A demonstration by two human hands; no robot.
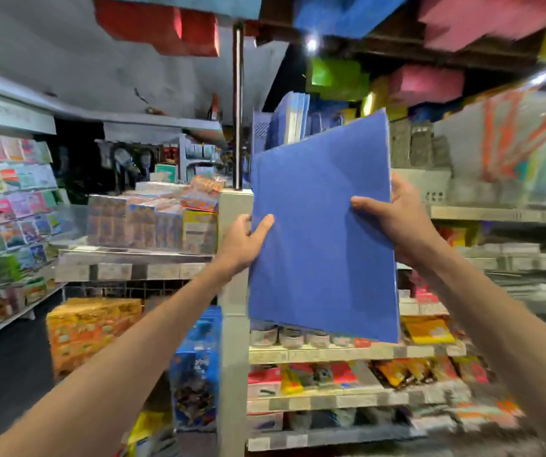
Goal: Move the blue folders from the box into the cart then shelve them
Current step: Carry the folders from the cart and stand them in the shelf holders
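Gripping one blue folder (pixel 324 232) in both hands, you are holding it roughly upright in front of the shelves (pixel 347 353), with its plain face turned toward you. Whether it is a single folder or a thin stack, I cannot tell. Your left hand (pixel 240 247) is pinching the left edge about halfway up, with the thumb lying on the front and the fingers going behind. Your right hand (pixel 397 222) is gripping the right edge a little higher, thumb pressing flat on the front, fingers curling round the back. Both forearms are stretching up and forward. Behind the folder's top edge, more blue folders (pixel 293 122) are standing upright on a high shelf, and blur is hiding their number. Writing on the card rack (pixel 11 199) and the orange box (pixel 90 331) is showing too blurred to read.
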